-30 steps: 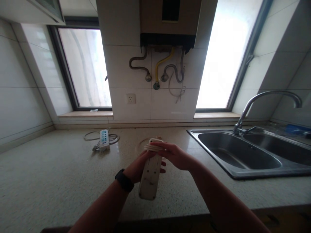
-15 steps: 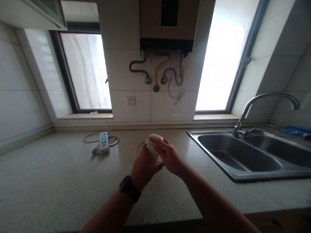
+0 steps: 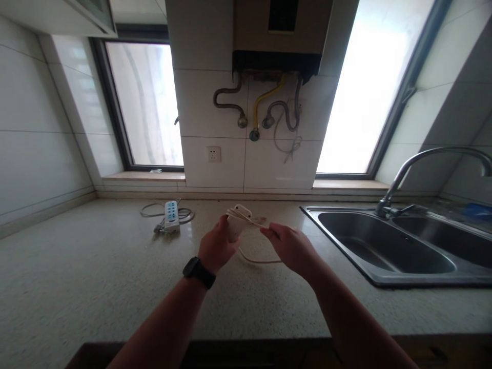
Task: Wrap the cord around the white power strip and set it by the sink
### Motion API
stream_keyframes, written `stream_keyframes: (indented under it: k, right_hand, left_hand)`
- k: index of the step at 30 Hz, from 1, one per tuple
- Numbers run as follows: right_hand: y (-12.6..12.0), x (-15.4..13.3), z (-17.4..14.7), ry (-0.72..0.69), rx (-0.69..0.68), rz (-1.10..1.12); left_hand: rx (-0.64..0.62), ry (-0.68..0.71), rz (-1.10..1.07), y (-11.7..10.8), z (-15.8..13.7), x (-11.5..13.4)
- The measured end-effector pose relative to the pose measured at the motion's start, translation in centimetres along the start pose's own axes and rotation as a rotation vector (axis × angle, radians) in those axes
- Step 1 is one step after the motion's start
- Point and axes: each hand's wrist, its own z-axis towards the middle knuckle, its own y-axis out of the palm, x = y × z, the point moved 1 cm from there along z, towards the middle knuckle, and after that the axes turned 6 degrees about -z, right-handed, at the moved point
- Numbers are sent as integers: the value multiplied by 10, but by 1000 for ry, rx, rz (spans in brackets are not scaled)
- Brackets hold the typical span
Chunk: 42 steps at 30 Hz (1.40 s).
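Note:
My left hand [image 3: 219,245], with a black watch on its wrist, is closed around a small white device [image 3: 235,228] held above the countertop. The device has a rounded top end; its exact kind I cannot make out. A pale cord [image 3: 253,220] lies across its upper part and stretches right to my right hand [image 3: 292,249]. The fingers of that hand are pinched on the cord, a short distance from the device. Part of the cord hangs in a curve below, between the hands.
On the speckled countertop [image 3: 126,277], a white power strip [image 3: 171,216] with its coiled grey cable lies back left. A double steel sink [image 3: 369,269] with a curved faucet [image 3: 400,177] is at the right. A wall socket [image 3: 214,154] and a water heater [image 3: 277,43] are on the tiled wall.
My right hand has moved right, away from the device, drawing out a length of cord. Before, both hands were together on the device. The view has shifted slightly.

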Motion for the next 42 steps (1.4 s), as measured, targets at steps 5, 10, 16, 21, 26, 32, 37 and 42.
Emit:
stream_keyframes:
  k: [5, 10, 16, 21, 26, 32, 37, 42]
  right_hand:
    - [-10, -11, -17, -43, -11, -41]
    - [-10, -18, -26, -79, -21, -128]
    - [-6, -12, -28, -87, -14, -121]
    - [-2, -5, -27, -80, -26, -65]
    - [-9, -4, -33, -104, -57, -27]
    - [-56, -9, -21, -179, 186, -184]
    - [-75, 10, 25, -28, 243, -295]
    - [-40, 43, 50, 134, -31, -367]
  left_hand:
    - [-41, 29, -23, -2, -1, 1]
    - [-83, 41, -171, -1, -5, 5]
    - [-127, 36, -281, -4, -4, 4]
    - [-135, 54, -285, -5, -5, 2]
    - [-105, 61, -69, -5, -8, 5]
    - [-265, 240, 17, -9, -14, 17]
    - [-486, 500, -113, -11, -22, 26]
    - [-510, 563, -250, -11, -28, 34]
